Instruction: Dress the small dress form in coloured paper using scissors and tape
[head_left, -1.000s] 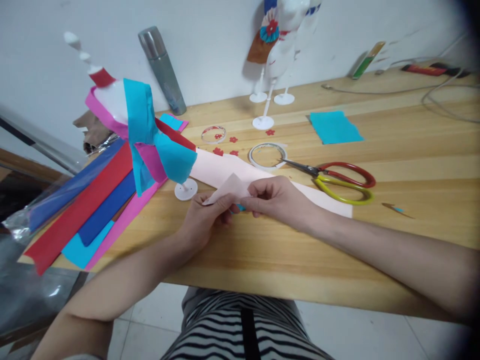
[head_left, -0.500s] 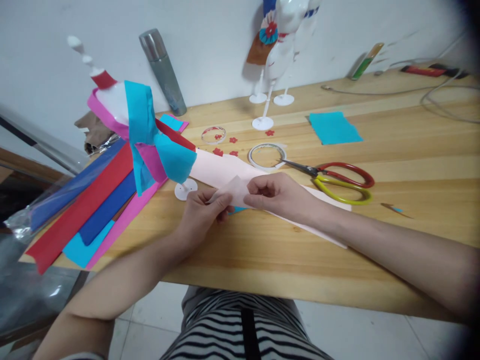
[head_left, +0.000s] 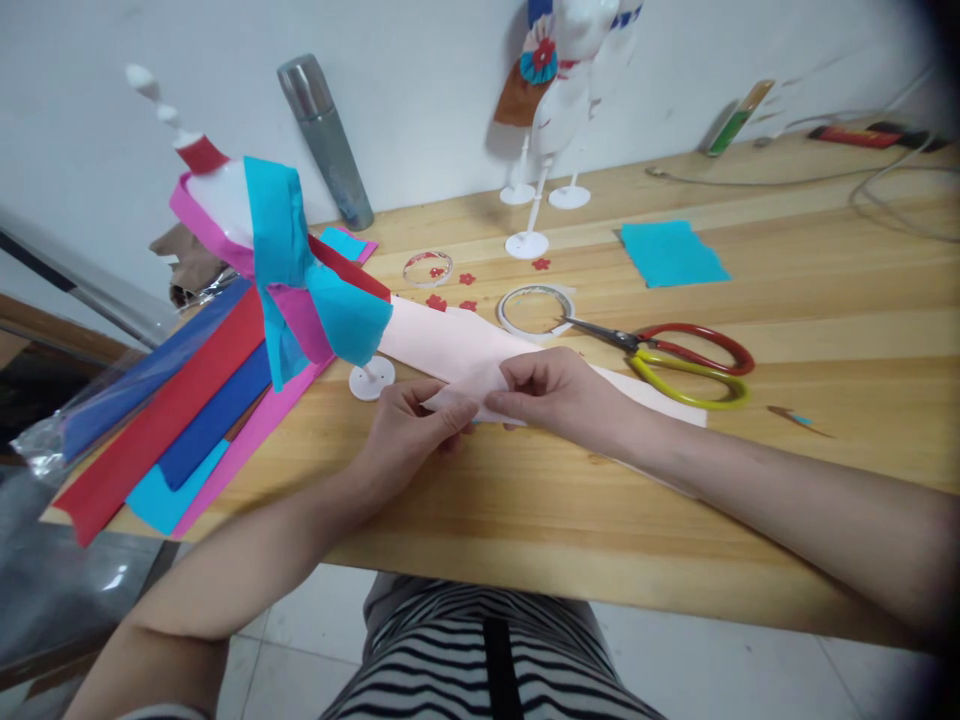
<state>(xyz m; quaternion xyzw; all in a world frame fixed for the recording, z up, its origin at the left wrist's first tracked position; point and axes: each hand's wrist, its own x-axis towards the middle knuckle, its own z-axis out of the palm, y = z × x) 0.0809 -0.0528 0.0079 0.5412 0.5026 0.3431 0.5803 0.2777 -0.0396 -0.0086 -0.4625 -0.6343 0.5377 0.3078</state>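
Between my two hands is a small piece of pale pink crepe paper [head_left: 474,387]. My left hand [head_left: 409,425] pinches its lower left side with the thumb on top. Its right side is gripped between the thumb and bent fingers of my right hand [head_left: 555,388]. A sliver of blue shows under the piece, mostly hidden by my fingers. Beneath lies a long pale pink paper strip [head_left: 439,340], partly covered by my right forearm. Scissors [head_left: 630,342] with one red and one yellow handle rest beyond my right wrist, their tip at a tape roll [head_left: 501,318].
A white doll form [head_left: 221,205] draped in blue and pink paper stands left, above coloured paper strips [head_left: 169,430]. White figures on stands [head_left: 527,245], red paper flowers [head_left: 467,279], a blue paper square [head_left: 673,253] and a flask [head_left: 330,150] are further back.
The pink piece has tipped flatter, and its raised point no longer stands up. My left thumb has slid slightly right, closer to my right fingertips.
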